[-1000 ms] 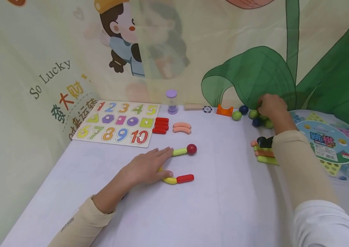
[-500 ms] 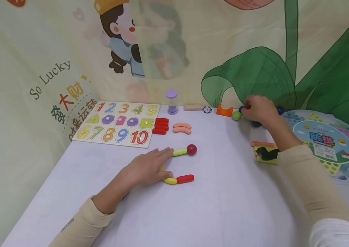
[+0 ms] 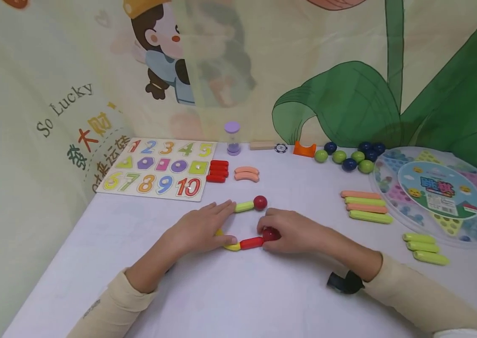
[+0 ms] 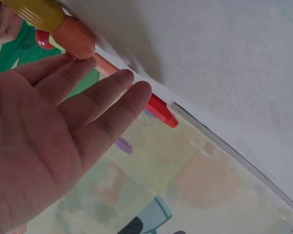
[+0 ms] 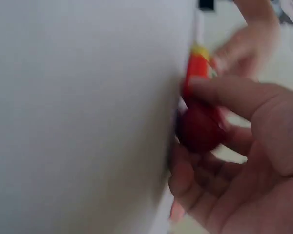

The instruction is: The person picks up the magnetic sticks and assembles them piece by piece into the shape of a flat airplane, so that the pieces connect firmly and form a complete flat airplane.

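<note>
My left hand (image 3: 200, 227) lies with fingers outstretched over part of a line of small toy pieces, hiding its middle. From under its thumb comes a yellow curved piece (image 3: 233, 247), followed by a red stick (image 3: 251, 242). Beyond the fingertips, a light-green stick (image 3: 244, 206) ends at a dark red ball (image 3: 260, 203). My right hand (image 3: 291, 230) pinches a second red ball (image 5: 200, 127) between thumb and fingers, right at the red stick's free end. The left wrist view shows the open palm beside an orange piece (image 4: 74, 38).
A number puzzle board (image 3: 154, 166) lies back left, near red sticks (image 3: 217, 171) and pink curved pieces (image 3: 246, 173). Green and blue balls (image 3: 349, 164) sit back right. Green and orange sticks (image 3: 367, 205), more green sticks (image 3: 426, 249) and a round game board (image 3: 441, 192) lie right.
My right hand has come from the balls at the back right to the middle front, bringing a red ball to the red stick's end. The left hand stays in place.
</note>
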Motion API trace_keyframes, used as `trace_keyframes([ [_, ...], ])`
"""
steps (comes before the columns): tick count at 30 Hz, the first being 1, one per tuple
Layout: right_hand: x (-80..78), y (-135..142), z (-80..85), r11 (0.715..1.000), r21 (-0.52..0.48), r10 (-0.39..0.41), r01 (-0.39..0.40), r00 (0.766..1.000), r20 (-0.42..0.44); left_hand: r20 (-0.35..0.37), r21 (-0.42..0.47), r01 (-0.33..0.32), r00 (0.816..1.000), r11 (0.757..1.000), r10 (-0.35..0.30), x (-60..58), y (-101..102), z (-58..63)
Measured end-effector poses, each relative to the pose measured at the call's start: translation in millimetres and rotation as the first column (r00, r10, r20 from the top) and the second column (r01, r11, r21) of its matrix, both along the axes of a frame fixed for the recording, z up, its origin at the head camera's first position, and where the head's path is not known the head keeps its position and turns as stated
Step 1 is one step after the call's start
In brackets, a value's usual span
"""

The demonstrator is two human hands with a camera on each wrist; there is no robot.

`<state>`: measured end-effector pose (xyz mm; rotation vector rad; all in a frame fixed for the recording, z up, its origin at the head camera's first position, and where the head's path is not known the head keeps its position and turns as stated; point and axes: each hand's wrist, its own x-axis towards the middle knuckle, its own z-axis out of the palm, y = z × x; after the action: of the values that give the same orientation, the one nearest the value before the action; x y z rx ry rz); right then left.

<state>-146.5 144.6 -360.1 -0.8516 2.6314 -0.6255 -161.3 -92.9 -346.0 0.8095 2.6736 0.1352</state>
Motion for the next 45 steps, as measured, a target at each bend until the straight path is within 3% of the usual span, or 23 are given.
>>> trace_keyframes([
  [6,6.4,-22.4,-5.6,0.994,0.002,0.105,-0.107,0.978,-0.181,-0.017,0.019,0.004,1.000,1.000,-0.004,1.8,-3.8,-0.7],
  [10,5.9,-22.5,-3.3,0.993,-0.043,0.099,-0.107,0.983,-0.153,-0.022,0.029,0.028,0.999,0.999,-0.028,2.1,-4.6,0.1],
  [13,-1.5,-17.7,3.1,0.995,-0.084,0.037,-0.048,0.992,-0.122,0.000,0.047,0.044,0.999,0.998,-0.044,1.2,-5.1,0.5],
  [18,-46.6,-6.1,16.5,0.985,-0.122,-0.146,0.126,0.974,-0.172,0.035,0.077,0.090,0.995,0.993,-0.093,-1.3,-5.7,1.7],
  [21,-78.9,-9.1,20.8,0.983,-0.080,-0.175,0.163,0.967,-0.183,0.043,0.076,0.108,0.993,0.991,-0.112,-2.3,-5.7,2.2],
  [26,-117.4,-43.1,28.1,0.999,0.039,-0.007,0.012,0.992,-0.125,0.054,0.087,0.102,0.993,0.991,-0.107,-2.2,-5.4,1.3],
  [29,-130.5,-70.4,28.2,0.985,0.148,0.107,-0.089,0.987,-0.120,0.054,0.093,0.104,0.993,0.990,-0.109,-1.2,-5.9,0.3],
  [34,-133.9,-98.9,19.8,0.958,0.248,0.180,-0.143,0.975,-0.130,0.053,0.092,0.124,0.990,0.988,-0.129,-0.1,-7.3,-1.4],
  [39,-126.3,-100.4,13.5,0.964,0.234,0.165,-0.123,0.972,-0.168,0.043,0.091,0.134,0.989,0.987,-0.138,0.0,-8.9,0.4],
  [45,-118.2,-94.5,12.4,0.972,0.222,0.112,-0.083,0.986,-0.123,0.025,0.153,0.178,0.983,0.972,-0.183,0.4,-8.6,1.0],
])
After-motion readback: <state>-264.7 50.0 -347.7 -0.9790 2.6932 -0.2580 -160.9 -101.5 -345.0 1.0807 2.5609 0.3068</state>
